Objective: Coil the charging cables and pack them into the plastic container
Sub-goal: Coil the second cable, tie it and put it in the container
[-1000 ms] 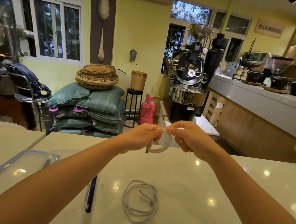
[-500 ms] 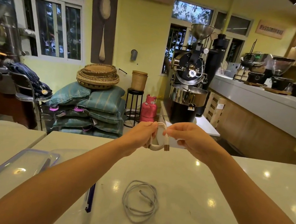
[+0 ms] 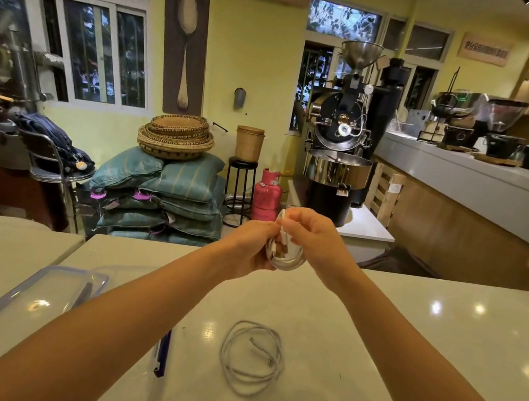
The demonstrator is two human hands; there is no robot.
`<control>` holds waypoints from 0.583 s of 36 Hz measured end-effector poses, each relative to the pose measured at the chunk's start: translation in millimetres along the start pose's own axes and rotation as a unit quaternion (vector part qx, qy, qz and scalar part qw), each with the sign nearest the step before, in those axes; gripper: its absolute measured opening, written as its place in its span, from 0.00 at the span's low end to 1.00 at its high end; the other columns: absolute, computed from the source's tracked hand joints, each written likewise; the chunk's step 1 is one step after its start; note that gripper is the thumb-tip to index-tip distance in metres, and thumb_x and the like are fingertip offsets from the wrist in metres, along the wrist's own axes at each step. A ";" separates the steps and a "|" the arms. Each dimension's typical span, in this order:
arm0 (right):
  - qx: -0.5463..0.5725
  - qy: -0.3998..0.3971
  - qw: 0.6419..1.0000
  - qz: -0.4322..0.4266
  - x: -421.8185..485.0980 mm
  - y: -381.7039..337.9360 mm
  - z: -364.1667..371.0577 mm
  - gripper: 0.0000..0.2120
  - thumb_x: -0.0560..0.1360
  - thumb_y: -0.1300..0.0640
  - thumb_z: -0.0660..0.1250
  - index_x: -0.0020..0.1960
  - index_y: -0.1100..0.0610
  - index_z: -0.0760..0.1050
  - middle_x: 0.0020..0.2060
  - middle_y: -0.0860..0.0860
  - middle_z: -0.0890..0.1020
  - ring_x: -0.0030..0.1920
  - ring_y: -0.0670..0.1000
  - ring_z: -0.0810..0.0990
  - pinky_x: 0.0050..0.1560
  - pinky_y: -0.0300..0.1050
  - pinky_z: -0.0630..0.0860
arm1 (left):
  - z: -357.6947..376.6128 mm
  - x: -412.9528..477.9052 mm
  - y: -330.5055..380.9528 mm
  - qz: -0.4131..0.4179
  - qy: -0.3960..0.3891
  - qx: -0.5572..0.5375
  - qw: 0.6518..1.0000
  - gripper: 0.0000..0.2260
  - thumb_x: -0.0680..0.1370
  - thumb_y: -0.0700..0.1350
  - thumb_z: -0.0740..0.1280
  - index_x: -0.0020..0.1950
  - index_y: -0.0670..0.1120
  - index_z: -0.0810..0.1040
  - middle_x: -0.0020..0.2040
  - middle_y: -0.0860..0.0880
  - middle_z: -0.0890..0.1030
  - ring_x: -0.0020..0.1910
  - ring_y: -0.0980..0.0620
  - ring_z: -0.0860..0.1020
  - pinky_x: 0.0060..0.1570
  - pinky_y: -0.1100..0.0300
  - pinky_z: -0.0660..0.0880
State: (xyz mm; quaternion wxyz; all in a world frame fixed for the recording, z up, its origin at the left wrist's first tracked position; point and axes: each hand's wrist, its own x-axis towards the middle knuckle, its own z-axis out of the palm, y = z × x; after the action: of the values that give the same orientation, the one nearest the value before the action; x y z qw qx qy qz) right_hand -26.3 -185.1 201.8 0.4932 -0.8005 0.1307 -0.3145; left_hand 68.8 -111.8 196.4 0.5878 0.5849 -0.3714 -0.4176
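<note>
Both my hands are stretched out over the far edge of the white table. My left hand [image 3: 249, 246] grips a small white cable coil [image 3: 290, 260], and my right hand [image 3: 314, 237] pinches the cable's upper loop against it. A second white cable [image 3: 252, 358] lies loosely coiled on the table, nearer to me, with both plugs inside the loop. The clear plastic container [image 3: 10, 309] sits at the left; my left forearm hides part of it.
A blue pen-like object [image 3: 162, 357] lies on the table [image 3: 406, 344] just right of the container, partly under my left forearm. Beyond the table's far edge are stacked sacks, a stool, a pink gas cylinder and a coffee roaster.
The held cable has been wound tighter into a compact bundle. My hands have closed together and the right hand now pinches the top of the coil. The cable on the table has not moved.
</note>
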 end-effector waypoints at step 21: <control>-0.079 0.068 0.995 -0.006 2.9 9.0 -1.5 0.12 0.73 0.63 0.65 0.56 0.60 0.74 0.48 0.58 0.81 0.45 0.52 0.79 0.41 0.38 0.76 | -14.7 -5.4 10.9 0.013 -0.006 0.107 0.994 0.16 0.80 0.44 0.51 0.32 0.46 0.65 0.30 0.48 0.67 0.27 0.54 0.66 0.32 0.62 0.67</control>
State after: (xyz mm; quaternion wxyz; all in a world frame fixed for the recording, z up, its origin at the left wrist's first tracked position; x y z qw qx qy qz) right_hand -24.1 -192.0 195.4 0.4166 -0.8146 0.1835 -0.3595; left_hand 80.9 -101.7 207.0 0.5246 0.6372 -0.4252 -0.3713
